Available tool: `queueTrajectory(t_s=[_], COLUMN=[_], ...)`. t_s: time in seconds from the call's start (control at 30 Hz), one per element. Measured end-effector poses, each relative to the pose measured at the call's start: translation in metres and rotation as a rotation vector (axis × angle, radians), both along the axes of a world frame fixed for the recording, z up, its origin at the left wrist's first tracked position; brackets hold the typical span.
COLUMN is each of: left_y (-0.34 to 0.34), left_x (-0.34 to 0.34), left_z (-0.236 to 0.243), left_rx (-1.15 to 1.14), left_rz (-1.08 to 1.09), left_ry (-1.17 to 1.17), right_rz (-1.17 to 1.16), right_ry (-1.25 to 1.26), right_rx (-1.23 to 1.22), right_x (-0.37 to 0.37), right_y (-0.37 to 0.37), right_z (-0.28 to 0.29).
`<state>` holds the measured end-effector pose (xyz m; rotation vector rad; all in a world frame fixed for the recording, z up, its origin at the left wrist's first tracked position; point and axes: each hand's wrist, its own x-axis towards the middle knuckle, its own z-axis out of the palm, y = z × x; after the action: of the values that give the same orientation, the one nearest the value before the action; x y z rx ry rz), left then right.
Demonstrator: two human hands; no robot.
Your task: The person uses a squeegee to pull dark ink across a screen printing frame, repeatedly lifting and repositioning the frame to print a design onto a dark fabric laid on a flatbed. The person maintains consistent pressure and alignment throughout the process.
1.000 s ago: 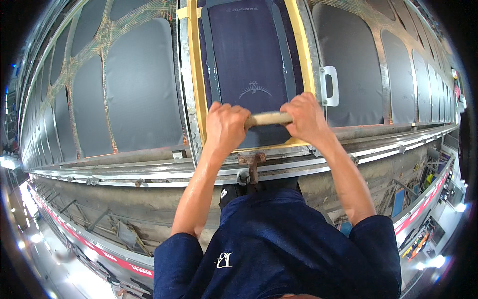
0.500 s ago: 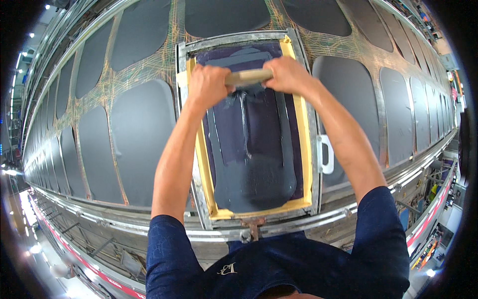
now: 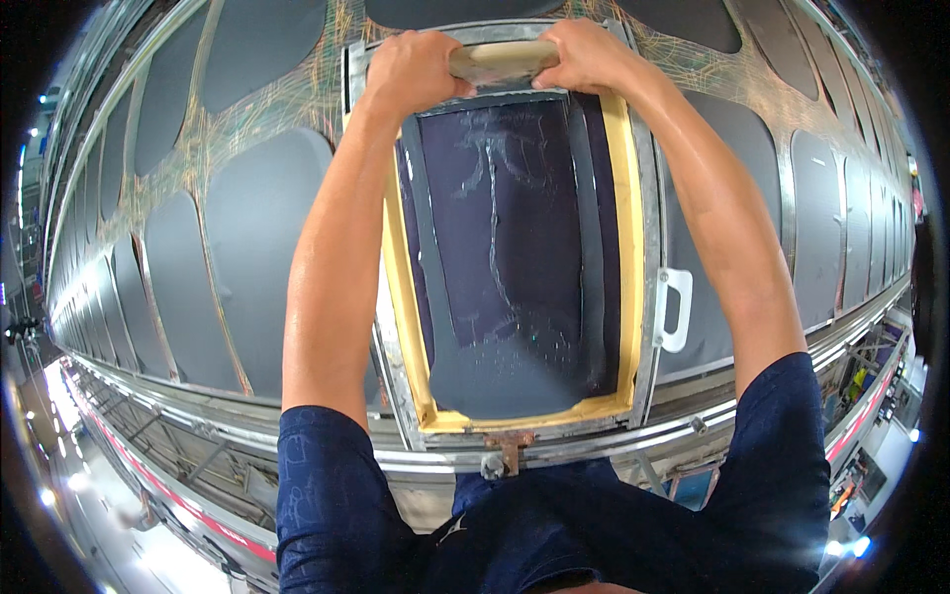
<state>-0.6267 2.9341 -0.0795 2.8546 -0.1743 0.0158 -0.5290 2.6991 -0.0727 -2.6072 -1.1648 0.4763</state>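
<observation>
My left hand (image 3: pixel 414 71) and my right hand (image 3: pixel 589 57) are closed round the two ends of a squeegee (image 3: pixel 503 61) with a pale handle. It lies crosswise at the far end of a screen printing frame (image 3: pixel 648 238). Yellow tape (image 3: pixel 623 247) lines the inner sides of this metal frame. Across the dark mesh (image 3: pixel 524 228) between my forearms run wet-looking streaks and a thin glossy line of ink or paste down the middle. The squeegee's lower edge is partly hidden by my fingers.
Rows of dark grey rounded panels (image 3: pixel 262 238) lie on the long table to both sides and beyond the frame. A white handle (image 3: pixel 676 310) sticks out from the frame's right side. A metal rail (image 3: pixel 584 453) runs along the near edge, with a rusty bracket (image 3: pixel 511 453) at it.
Both hands have pushed the squeegee away from me, from the upper part of the mesh to the frame's far end. More of the streaked mesh shows now.
</observation>
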Motion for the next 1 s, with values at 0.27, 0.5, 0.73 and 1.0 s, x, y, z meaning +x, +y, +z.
queueTrajectory(t_s=[0.27, 0.5, 0.73, 1.0], left_y=[-0.069, -0.136, -0.152, -0.138], left_x=[-0.191, -0.372, -0.423, -0.401], left_z=[0.003, 0.002, -0.013, 0.019], left_rx=[-0.027, -0.151, -0.003, -0.125], left_rz=[-0.075, -0.02, -0.078, 0.009], left_ry=[-0.074, -0.114, -0.015, -0.04], right_rz=[-0.052, -0.003, -0.812, -0.858], right_ry=[0.066, 0.069, -0.229, -0.208], right_rx=[0.077, 0.059, 0.216, 0.463], right_x=[-0.195, -0.369, -0.314, -0.258], right_y=[-0.072, -0.136, -0.204, -0.2], right_z=[0.003, 0.017, -0.014, -0.019])
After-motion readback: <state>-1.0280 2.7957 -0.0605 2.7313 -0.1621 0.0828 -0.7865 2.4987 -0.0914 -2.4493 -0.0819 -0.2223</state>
